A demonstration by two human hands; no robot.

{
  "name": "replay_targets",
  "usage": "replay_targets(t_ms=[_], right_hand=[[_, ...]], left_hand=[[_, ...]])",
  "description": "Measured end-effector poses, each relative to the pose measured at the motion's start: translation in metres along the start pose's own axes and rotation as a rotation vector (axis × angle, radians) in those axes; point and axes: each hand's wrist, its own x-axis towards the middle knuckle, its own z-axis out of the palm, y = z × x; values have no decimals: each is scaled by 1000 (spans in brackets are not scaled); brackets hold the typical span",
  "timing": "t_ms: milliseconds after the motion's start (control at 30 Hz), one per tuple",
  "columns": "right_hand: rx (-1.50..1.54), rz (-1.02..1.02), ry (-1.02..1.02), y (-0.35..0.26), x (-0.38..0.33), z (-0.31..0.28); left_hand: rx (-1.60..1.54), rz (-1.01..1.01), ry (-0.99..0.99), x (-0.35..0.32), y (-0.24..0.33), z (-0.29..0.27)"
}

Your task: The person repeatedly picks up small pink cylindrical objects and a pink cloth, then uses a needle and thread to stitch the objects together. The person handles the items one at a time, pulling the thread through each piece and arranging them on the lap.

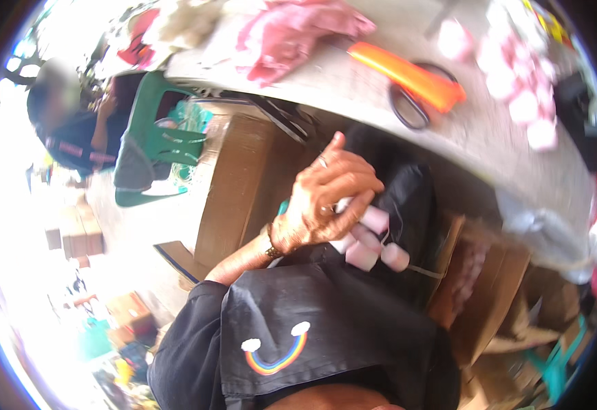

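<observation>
My left hand (332, 188) is curled over my lap, its fingers closed on a cluster of pale pink and white foam-like pieces (363, 253). Several of these blocky pieces hang below the fingers, and a thin pale cord runs from them to the right. A bracelet and a ring show on this hand and wrist. What seems to be my right forearm (442, 314) is smeared at an open cardboard box (496, 294) on the right. Its fingers cannot be made out against blurred pinkish pieces (470, 270) inside.
On the pale table (353, 89) lie scissors with black handles (408, 109), a long orange object (408, 75) over them, pink cloth (291, 34) and a pile of pink pieces (517, 82). A cardboard box (237, 178) and green chair (151, 137) stand left, near another person (73, 130).
</observation>
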Motion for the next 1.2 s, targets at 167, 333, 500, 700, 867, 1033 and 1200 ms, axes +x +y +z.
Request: replay_targets(t_ms=[167, 333, 500, 700, 867, 1033, 1200], right_hand=[[736, 210, -148, -29, -2, -50], [1641, 603, -786, -51, 16, -81], [971, 156, -144, -64, 19, -113], [1142, -144, -229, -149, 18, -166], [1165, -199, -371, -226, -13, -165], [1288, -241, -476, -284, -41, -159], [1147, -481, -628, -334, -79, -136]], left_hand=[[739, -24, 541, 43, -50, -64], [1026, -15, 311, 86, -99, -110], [677, -405, 267, 141, -75, -162], [419, 38, 394, 166, -36, -228], [732, 49, 427, 142, -42, -264], [257, -5, 764, 67, -57, -293], [-814, -332, 670, -49, -31, -156]])
